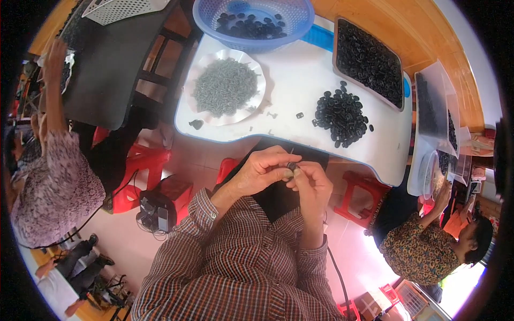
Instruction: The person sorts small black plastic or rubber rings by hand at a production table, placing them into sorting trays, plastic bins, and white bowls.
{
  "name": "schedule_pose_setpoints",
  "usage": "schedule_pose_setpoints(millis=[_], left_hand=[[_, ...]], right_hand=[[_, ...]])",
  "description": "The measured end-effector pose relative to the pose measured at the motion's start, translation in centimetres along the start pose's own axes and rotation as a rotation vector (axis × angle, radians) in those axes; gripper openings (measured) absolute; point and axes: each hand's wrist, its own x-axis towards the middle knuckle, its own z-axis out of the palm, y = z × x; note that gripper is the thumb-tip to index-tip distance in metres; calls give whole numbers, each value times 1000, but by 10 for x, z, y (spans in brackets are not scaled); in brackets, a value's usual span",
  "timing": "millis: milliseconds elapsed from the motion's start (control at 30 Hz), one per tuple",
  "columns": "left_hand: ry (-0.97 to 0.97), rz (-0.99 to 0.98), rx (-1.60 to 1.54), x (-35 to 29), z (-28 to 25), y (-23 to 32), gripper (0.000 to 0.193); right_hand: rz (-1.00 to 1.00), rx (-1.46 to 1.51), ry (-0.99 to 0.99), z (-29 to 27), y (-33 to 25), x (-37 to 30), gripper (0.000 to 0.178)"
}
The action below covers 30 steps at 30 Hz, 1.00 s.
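In front of my chest, just off the table's near edge, both hands meet at a small black oval piece (292, 166). My left hand (263, 170) pinches at it with thumb and index finger, and a thin tip shows above the fingers. My right hand (312, 184) grips the same piece from the other side, its fingers partly hidden. Beyond them on the white table lies a pile of small black oval pieces (342, 116). A white fluted plate (259, 80) to the left holds a heap of small grey pieces (222, 88).
A blue perforated basin (251, 45) with black pieces stands at the back of the white table (289, 80). At the far right is a tray (369, 61) full of black pieces. Red stools (360, 197) stand below. Other people sit left (59, 176) and right (423, 249).
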Motion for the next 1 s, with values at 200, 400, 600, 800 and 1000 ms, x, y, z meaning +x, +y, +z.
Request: schedule_pose_setpoints(millis=[200,400,600,800,1000], left_hand=[[-20,-28,15,-2,-3,-2,38],[-20,-57,-41,-3,-2,-2,37],[-41,-40,-82,-4,-5,-7,35],[-41,-82,-191,-6,-4,-6,35],[-65,-62,-95,-6,-5,-4,33]], right_hand=[[34,66,16,4,-4,0,10],[89,94,-8,2,-6,0,11],[99,150,-78,-4,-1,2,7],[194,185,-88,-7,0,1,8],[202,124,-85,-7,-3,2,8]])
